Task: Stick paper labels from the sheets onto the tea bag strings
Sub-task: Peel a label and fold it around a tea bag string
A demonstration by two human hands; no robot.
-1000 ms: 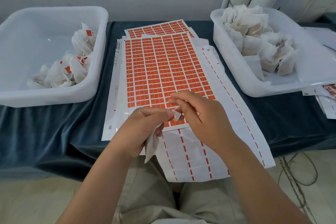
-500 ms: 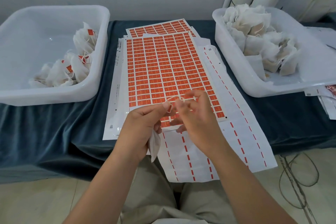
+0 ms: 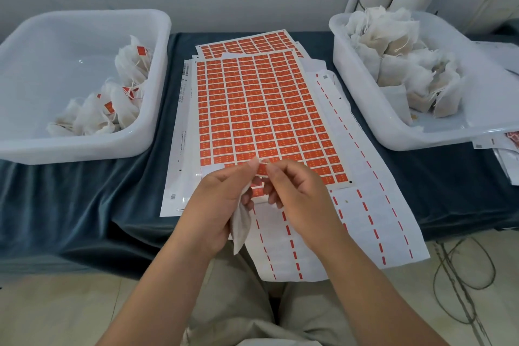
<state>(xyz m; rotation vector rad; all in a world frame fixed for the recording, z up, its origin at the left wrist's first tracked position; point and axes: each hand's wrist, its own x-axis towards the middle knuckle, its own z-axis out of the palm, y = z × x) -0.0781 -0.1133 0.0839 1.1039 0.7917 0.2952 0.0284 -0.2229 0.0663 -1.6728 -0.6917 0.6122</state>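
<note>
A sheet of orange paper labels (image 3: 261, 109) lies in the middle of the dark cloth, with another label sheet (image 3: 247, 43) behind it. My left hand (image 3: 222, 196) holds a white tea bag (image 3: 240, 226) that hangs below the palm, and its thumb and finger pinch the thin string. My right hand (image 3: 295, 191) pinches the same string (image 3: 263, 161) close beside the left fingertips, just over the sheet's near edge. Whether a label sits between the fingertips is hidden.
A white bin (image 3: 157, 64) on the left holds several labelled tea bags (image 3: 112, 104). A white bin (image 3: 354, 87) on the right holds a heap of unlabelled tea bags (image 3: 398, 64). Used backing sheets (image 3: 373, 205) with red dashes hang over the table's near edge. Cables (image 3: 463, 275) lie on the floor at right.
Both hands rose slightly and moved away from me over the sheet. The fingertips came together, and the small label piece seen between them earlier is out of sight.
</note>
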